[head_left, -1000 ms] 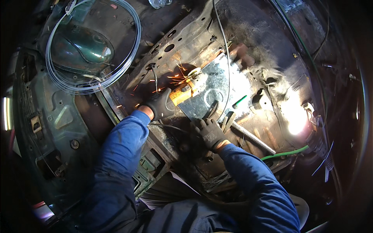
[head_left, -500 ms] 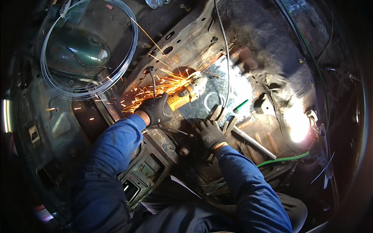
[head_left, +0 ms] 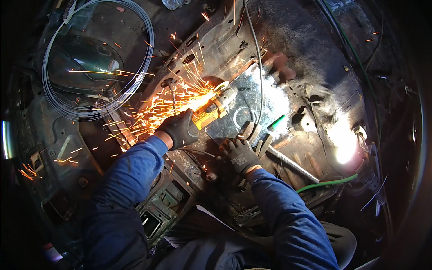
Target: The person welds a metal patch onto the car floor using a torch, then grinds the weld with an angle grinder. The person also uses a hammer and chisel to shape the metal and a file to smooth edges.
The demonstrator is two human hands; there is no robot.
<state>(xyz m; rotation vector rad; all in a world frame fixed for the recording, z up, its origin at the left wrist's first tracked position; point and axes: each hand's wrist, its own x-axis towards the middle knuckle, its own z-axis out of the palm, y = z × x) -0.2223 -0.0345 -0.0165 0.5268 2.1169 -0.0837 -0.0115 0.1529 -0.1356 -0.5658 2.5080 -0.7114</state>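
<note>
My left hand [head_left: 178,129], in a dark glove, is closed round the yellow body of an angle grinder [head_left: 206,118]. The grinder's disc [head_left: 221,87] meets metal by the far left edge of a shiny metal sheet [head_left: 243,92], and orange sparks [head_left: 166,105] spray left over my hand. My gloved right hand [head_left: 240,155] is closed at the sheet's near edge, its fingers bent; what they grip is hidden. Just beyond it lie dark clamp-like handles [head_left: 252,132] and a metal rod [head_left: 294,165]. A green stick-like piece [head_left: 276,122] rests on the sheet.
A coil of wire [head_left: 146,58] lies at the far left on the worn vehicle body. A thin cable [head_left: 257,49] crosses the sheet. A bright lamp [head_left: 346,150] shines at right, near a green hose [head_left: 330,182]. Reddish broken pieces [head_left: 281,65] lie beyond the sheet.
The sparks have spread wider, flying farther left and upward. The grinder and both hands stay almost in place; the view has shifted slightly.
</note>
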